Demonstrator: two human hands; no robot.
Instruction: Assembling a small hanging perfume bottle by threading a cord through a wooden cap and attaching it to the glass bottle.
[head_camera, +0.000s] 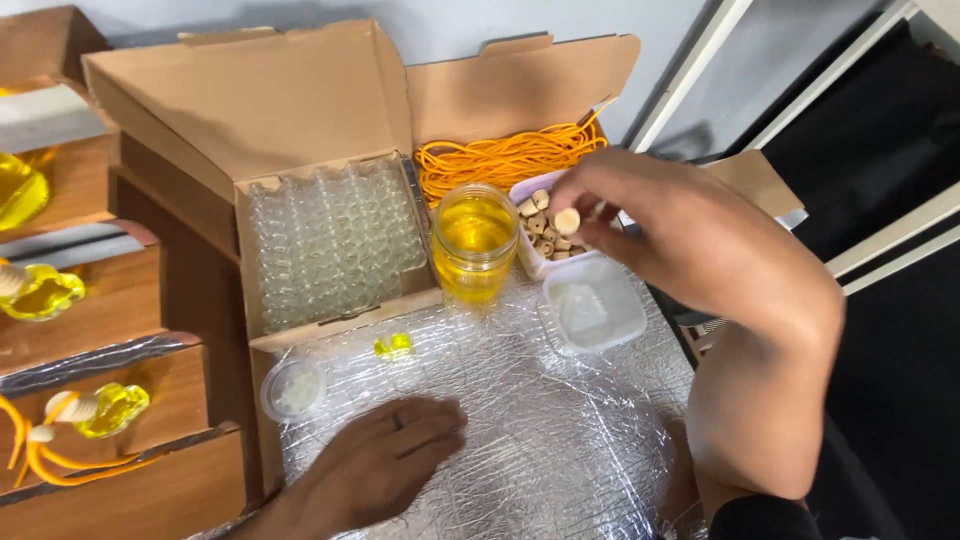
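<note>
My right hand hovers over a small white tub of corks and pinches one small cork between its fingertips. Left of the tub stands a glass jar of yellow liquid. My left hand lies flat, palm down, on the silver foil mat, holding nothing. A tiny bottle filled with yellow liquid lies on the foil just beyond that hand.
An open cardboard box holds several small empty glass bottles. Behind the jar, another box contains orange cord. An empty square white tub and a round clear lid rest on the foil. Wooden steps at left carry filled yellow bottles.
</note>
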